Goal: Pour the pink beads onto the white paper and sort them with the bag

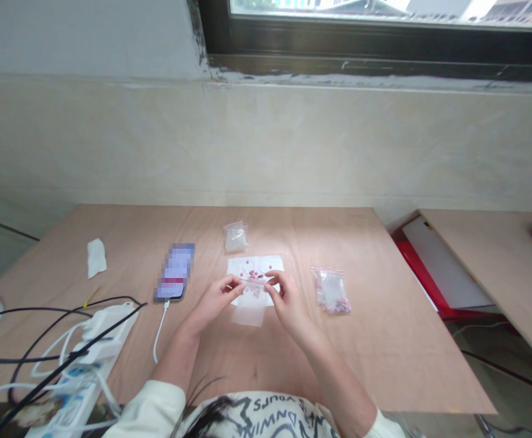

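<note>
Between my two hands a thin red cord (253, 281) is stretched nearly level. My left hand (222, 295) pinches its left end between thumb and fingertips. The other end sits in a pinch of my right hand (285, 296). Beneath the cord lies a white sheet of tissue (272, 299) with several small pink and red beads (253, 274) scattered on it. A translucent white piece (248, 316) rests at the tissue's near edge. Whether a bead is on the cord is too small to tell.
A clear bag (236, 236) lies behind the tissue, and a bag of pink beads (333, 292) to its right. Leftward are a phone (175, 272) on a white cable, a white paper scrap (96, 258), and a power strip (81, 377) with tangled cords. A second table (498, 243) stands right.
</note>
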Available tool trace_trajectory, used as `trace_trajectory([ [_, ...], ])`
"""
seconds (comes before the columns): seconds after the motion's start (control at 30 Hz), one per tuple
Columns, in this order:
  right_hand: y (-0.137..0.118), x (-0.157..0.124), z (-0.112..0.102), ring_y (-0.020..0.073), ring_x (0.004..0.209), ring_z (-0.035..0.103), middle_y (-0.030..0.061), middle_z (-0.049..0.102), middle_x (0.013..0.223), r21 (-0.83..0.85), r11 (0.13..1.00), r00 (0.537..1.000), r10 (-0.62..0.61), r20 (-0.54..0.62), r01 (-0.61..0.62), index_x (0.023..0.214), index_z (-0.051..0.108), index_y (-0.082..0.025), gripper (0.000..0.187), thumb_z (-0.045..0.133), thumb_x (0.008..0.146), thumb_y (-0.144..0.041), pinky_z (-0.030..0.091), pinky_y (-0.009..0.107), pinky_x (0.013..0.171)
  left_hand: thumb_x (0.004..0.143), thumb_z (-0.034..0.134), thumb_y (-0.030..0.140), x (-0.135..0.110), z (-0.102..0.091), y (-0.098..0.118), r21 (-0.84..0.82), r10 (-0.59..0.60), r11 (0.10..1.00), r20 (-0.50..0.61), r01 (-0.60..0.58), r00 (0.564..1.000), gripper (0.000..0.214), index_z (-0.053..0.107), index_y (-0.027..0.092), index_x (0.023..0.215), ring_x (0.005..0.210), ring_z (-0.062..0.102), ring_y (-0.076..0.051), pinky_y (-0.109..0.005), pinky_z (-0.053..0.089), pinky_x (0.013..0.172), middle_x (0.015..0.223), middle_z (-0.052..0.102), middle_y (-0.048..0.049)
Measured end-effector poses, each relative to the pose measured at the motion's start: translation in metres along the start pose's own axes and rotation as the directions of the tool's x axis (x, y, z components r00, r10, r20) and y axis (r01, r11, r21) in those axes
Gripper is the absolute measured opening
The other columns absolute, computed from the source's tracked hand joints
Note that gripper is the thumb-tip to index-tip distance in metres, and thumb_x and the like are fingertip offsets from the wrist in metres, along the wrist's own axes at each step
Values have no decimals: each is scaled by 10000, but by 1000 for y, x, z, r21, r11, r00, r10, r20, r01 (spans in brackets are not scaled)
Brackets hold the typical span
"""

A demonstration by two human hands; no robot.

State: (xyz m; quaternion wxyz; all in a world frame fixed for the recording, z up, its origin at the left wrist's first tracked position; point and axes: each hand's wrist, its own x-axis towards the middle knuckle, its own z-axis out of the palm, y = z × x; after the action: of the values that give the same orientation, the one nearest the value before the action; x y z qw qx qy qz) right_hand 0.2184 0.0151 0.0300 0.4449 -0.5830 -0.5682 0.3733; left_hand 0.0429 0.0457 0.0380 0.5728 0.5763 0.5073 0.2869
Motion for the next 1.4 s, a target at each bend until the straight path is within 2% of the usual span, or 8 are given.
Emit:
trace_trajectory([
  [0.17,1,-5,-2,146,617,463,23,567,679,2,997,993,82,81,-82,695,541,-184,116,482,744,-272,355,262,587,657,589,355,-6,3,2,-24,6,1000,-15,-6,1000,206,602,155,708,657,522,-139,-216,406,608,678,584,-9],
  [0.3,0,-3,-3,159,651,455,19,523,636,-65,997,996,51,80,-46,614,489,-182,120,465,729,-208,347,268,609,653,592,341,-10,2,8,-46,19,999,-18,-19,1000,199,594,160,735,671,526,-138,-216,416,606,703,578,-9],
  [0.47,-6,2,-4,172,683,450,26,509,642,-138,990,999,8,52,-1,608,465,-181,120,441,724,-156,344,278,622,705,541,310,-6,3,12,51,75,996,-10,-74,997,161,576,157,670,644,515,-131,-207,398,578,659,556,0],
  [0.67,-8,8,-3,157,706,474,28,546,724,5,1000,993,-2,116,2,701,507,-183,104,464,759,-258,357,259,627,761,470,285,-1,8,7,206,193,963,-72,-174,979,142,532,174,696,670,497,-140,-218,377,608,676,526,-1],
  [0.97,-7,-5,11,165,684,447,28,506,659,-83,996,1000,-21,1,21,621,442,-185,137,412,755,-189,339,282,636,779,447,336,-11,13,12,159,181,967,114,-197,977,205,547,165,726,671,475,-131,-215,367,614,690,519,0],
  [1.2,-6,-8,6,140,659,493,14,541,674,209,967,973,104,205,-147,679,507,-168,174,489,740,-329,367,252,616,792,436,307,-15,14,7,194,214,953,103,-231,971,193,527,154,719,680,471,-121,-221,366,634,687,497,12],
  [1.3,-4,-5,8,135,626,480,-1,522,613,203,970,983,104,154,-134,615,499,-168,167,517,713,-302,356,248,611,802,417,312,-15,19,9,155,182,966,159,-206,970,199,531,153,764,719,484,-128,-223,373,652,730,518,1],
  [1.4,-3,-5,12,135,635,471,3,529,631,158,982,992,96,79,-108,616,515,-168,155,529,708,-292,345,246,609,807,405,313,-11,23,14,147,192,966,148,-214,970,218,527,149,732,710,485,-128,-225,372,653,708,515,3],
])
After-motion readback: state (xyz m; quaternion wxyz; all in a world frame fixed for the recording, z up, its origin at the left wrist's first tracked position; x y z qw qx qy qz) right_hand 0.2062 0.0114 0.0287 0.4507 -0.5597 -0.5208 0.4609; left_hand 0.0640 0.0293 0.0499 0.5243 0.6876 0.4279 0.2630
